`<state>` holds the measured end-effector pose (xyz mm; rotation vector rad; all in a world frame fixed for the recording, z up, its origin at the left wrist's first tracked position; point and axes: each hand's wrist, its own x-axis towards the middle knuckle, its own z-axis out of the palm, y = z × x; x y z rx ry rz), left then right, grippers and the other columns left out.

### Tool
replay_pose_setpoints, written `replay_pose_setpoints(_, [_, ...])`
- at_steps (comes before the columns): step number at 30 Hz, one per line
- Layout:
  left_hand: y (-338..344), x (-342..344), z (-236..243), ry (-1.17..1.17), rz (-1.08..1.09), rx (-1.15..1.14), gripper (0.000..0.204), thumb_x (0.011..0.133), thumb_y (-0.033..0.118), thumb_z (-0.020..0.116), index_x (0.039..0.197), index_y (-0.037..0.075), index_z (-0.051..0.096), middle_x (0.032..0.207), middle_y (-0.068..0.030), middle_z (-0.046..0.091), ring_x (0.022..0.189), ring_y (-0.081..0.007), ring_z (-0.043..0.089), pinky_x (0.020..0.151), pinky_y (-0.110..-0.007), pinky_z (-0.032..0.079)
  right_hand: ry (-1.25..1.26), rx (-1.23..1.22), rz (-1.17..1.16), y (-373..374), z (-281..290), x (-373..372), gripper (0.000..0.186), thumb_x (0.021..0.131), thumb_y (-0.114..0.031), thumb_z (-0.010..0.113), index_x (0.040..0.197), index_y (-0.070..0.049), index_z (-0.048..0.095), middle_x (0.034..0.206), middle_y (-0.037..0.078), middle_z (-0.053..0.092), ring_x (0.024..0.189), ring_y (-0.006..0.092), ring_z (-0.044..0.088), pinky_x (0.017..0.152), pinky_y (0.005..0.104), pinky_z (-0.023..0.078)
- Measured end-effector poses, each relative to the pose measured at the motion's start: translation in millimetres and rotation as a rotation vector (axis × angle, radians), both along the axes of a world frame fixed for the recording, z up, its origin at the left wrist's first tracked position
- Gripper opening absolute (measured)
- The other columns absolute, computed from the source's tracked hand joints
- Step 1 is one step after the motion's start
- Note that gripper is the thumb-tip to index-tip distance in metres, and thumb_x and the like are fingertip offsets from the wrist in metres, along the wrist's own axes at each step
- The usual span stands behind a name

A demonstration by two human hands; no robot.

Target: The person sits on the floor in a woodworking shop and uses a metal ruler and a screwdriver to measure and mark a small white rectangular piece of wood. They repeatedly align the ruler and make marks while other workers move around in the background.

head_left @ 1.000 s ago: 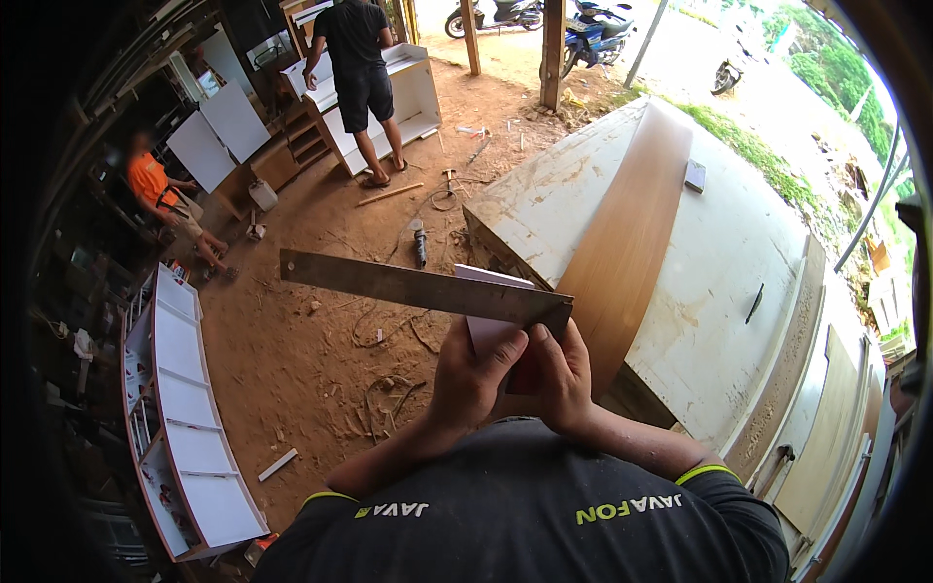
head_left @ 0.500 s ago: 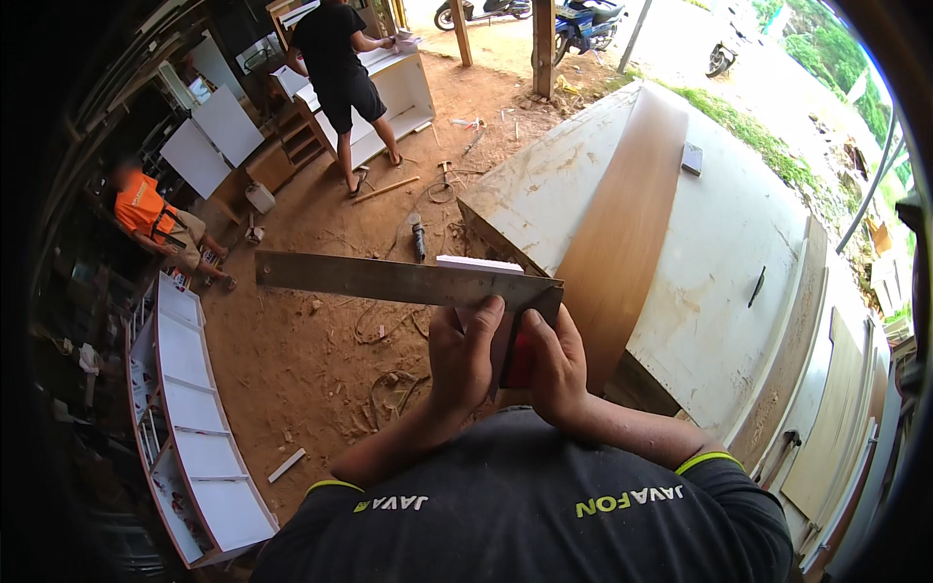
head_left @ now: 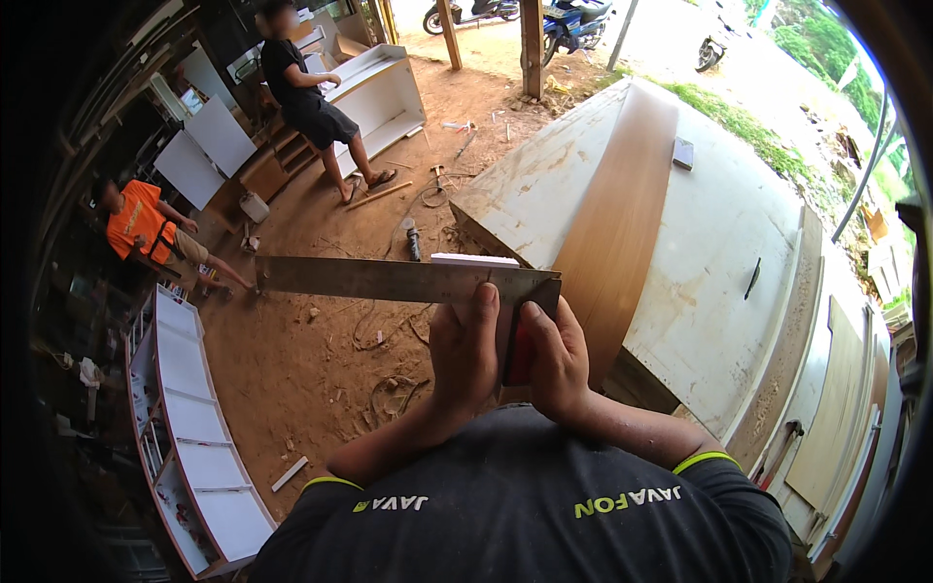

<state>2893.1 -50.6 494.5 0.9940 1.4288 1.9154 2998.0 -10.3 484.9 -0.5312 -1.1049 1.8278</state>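
Observation:
A metal try square [head_left: 379, 280] is held up in front of my chest, its long blade reaching left and its dark stock pointing down toward me. My left hand [head_left: 464, 350] is closed, with the thumb pressed flat on the blade near the corner. Just behind the blade, a thin white strip [head_left: 474, 259] shows above its edge; how far down it goes is hidden by the blade and fingers. My right hand [head_left: 559, 355] grips the stock, thumb near the corner, and something red shows between its palm and the stock.
At right, a long brown veneer sheet [head_left: 622, 194] lies on a large white board [head_left: 724, 291], with a small grey block [head_left: 683, 153]. A white shelf unit [head_left: 209, 442] stands at left. Two people stand farther off, near a white cabinet [head_left: 394, 92]. A power tool [head_left: 413, 243] lies on the dirt.
The person in black has turned and stands more upright by the cabinet. The person in orange has shifted arms and legs. My view has moved slightly; my hands keep the same hold.

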Motion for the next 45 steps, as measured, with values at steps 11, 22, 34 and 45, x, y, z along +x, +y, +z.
replay_pose_setpoints(11, [-5.5, -0.3, -3.7, 0.037, -0.045, -0.034, 0.044, 0.105, 0.042, 0.051, 0.115, 0.0, 0.058, 0.101, -0.0065, 0.063, 0.09, -0.0103, 0.059, 0.076, -0.027, 0.05, -0.003, 0.008, 0.012, -3.5, -0.5, 3.8, 0.023, 0.108, -0.018, 0.047, 0.123, -0.001, 0.052, 0.109, 0.005, 0.062, 0.095, 0.0083, 0.057, 0.084, 0.0256, 0.05])
replay_pose_setpoints(22, [-7.8, -0.1, -3.4, 0.04, -0.025, 0.001, 0.043, 0.104, 0.038, 0.055, 0.113, -0.004, 0.06, 0.099, -0.0103, 0.068, 0.088, -0.0143, 0.065, 0.074, -0.03, 0.053, 0.059, 0.025, 0.03, -3.0, -4.8, 1.1, 0.022, 0.108, -0.017, 0.047, 0.123, -0.001, 0.051, 0.107, 0.004, 0.062, 0.094, 0.0076, 0.057, 0.082, 0.0251, 0.05])
replay_pose_setpoints(34, [-7.6, 0.4, 0.6, 0.007, -0.025, 0.021, 0.04, 0.104, 0.035, 0.055, 0.116, -0.003, 0.058, 0.102, -0.0086, 0.066, 0.09, -0.0134, 0.063, 0.076, -0.029, 0.052, 0.037, 0.088, 0.072, 1.4, 1.0, 3.4, 0.026, 0.108, -0.017, 0.046, 0.127, 0.0, 0.049, 0.116, 0.008, 0.062, 0.106, 0.012, 0.059, 0.093, 0.0295, 0.05])
replay_pose_setpoints(45, [-10.0, -3.0, -5.8, 0.003, -0.011, 0.04, 0.038, 0.105, 0.033, 0.054, 0.114, -0.003, 0.059, 0.1, -0.0095, 0.067, 0.09, -0.0142, 0.064, 0.076, -0.03, 0.052, 0.058, 0.082, 0.065, -5.1, 3.1, 1.2, 0.025, 0.108, -0.017, 0.046, 0.126, 0.0, 0.049, 0.116, 0.008, 0.062, 0.105, 0.0118, 0.059, 0.091, 0.0288, 0.051])
